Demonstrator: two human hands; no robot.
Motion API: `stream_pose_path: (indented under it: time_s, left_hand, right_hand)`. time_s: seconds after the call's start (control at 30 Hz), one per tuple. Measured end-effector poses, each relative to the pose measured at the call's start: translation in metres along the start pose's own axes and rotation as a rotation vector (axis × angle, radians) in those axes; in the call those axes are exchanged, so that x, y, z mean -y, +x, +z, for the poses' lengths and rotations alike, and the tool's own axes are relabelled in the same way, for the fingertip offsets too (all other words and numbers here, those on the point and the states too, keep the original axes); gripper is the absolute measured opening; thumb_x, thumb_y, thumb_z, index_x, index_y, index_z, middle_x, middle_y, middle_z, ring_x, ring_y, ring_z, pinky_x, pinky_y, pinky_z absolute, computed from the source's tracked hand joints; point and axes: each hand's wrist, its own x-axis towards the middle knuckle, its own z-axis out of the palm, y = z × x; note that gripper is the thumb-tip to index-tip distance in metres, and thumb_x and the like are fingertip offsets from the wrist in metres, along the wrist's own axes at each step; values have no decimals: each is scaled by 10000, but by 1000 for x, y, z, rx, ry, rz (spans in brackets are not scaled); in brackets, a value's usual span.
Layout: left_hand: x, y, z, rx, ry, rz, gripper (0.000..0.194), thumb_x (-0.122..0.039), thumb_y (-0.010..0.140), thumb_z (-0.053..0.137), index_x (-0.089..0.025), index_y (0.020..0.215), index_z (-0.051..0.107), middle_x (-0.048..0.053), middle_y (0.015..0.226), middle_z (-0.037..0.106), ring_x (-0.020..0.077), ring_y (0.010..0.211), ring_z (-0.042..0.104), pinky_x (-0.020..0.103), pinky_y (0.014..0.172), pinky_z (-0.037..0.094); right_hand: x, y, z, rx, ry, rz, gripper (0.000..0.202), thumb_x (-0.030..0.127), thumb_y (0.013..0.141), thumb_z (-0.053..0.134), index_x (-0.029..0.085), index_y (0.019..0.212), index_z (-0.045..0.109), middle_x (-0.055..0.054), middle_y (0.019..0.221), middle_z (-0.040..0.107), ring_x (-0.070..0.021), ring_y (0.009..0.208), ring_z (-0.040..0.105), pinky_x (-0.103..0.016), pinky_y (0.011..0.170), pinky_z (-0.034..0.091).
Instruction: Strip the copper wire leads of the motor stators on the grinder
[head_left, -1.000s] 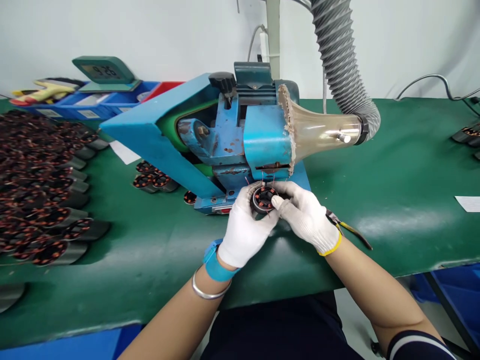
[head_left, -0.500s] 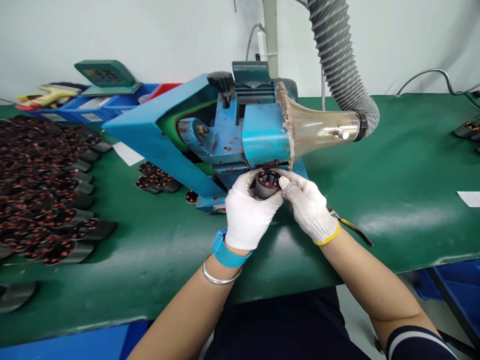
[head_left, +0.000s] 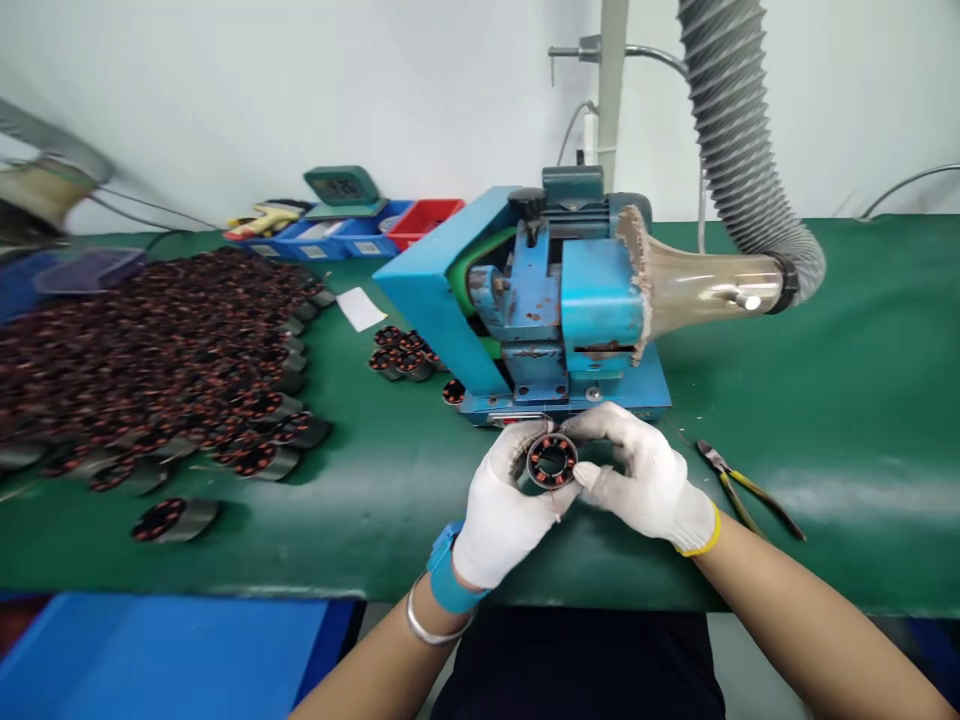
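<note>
A round motor stator [head_left: 552,461] with orange-red windings and a dark ring faces up between my gloved hands. My left hand [head_left: 514,500] wraps round its left and lower side. On its right, my right hand [head_left: 637,470] touches the rim with thumb and fingertips. A thin lead hangs at the stator's lower edge. Just beyond the hands stands a blue belt-driven machine [head_left: 600,300], its slot facing me. Pliers with yellow handles [head_left: 739,480] lie right of my right hand.
Many stators [head_left: 187,350] are heaped at the left, with one lone stator [head_left: 180,520] in front. Several more sit beside the machine. Blue and red bins [head_left: 426,222] and a clock [head_left: 341,188] stand behind. A grey hose [head_left: 735,130] joins the machine's clear funnel [head_left: 697,285].
Both hands have drawn the stator back from the machine towards me, and its open face now shows more fully. The view has shifted left, revealing more of the heap.
</note>
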Motion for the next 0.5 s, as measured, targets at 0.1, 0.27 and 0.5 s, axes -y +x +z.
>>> stream_pose_path:
  time_s: [0.1,0.27,0.5]
  left_hand:
    - [28,-15,-40,8,288,-128,429,-283,619,770,-192,1010,621,73,1066,616,220,948,653,352,838,561]
    - [65,-25,-118,-351,901,-420,751,-457,628,729,-92,1252,523,230,1311,506,410,1212,502,548,1022,414]
    - [89,21,-124,-354,577,-421,828,-429,746,648,-136,1441,305,171,1429,448,268,1295,470,385,1100,374]
  right_hand:
    - [-1,-3,7,103,-166,43,340,316,792,659,239,1121,613,-57,1116,619,-211,1000,608,-354,876,501]
    - [-4,-7,13,201,-367,60,296,370,822,605,260,1096,618,-67,1138,614,-247,1038,607,-348,806,524]
    - [-18,-6,18,236,-484,58,274,391,882,508,284,1119,596,-41,1132,614,-213,1009,617,-345,828,524]
